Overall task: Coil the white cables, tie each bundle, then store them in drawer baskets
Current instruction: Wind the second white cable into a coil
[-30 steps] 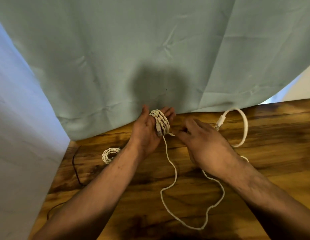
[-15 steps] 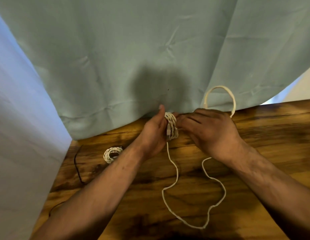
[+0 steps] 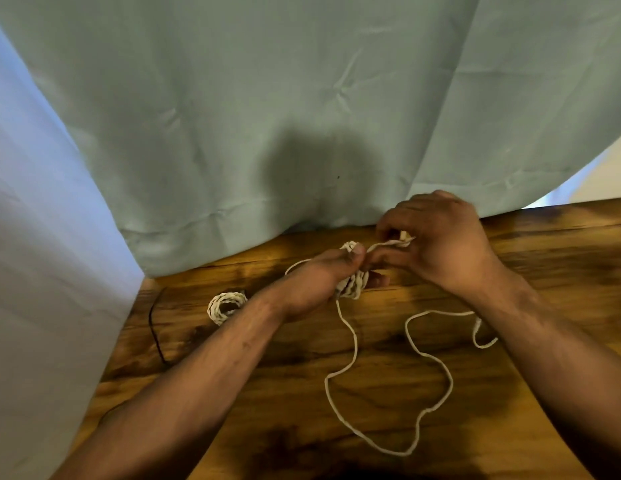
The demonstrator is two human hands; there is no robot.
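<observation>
The left hand grips a thick white coil of cable wound round its fingers, thumb pressed on top, just above the wooden table. The right hand pinches a short stretch of the same cable, pulled taut from the coil. The loose rest trails in wavy loops across the table. A finished braided bundle lies to the left, near a green curtain.
</observation>
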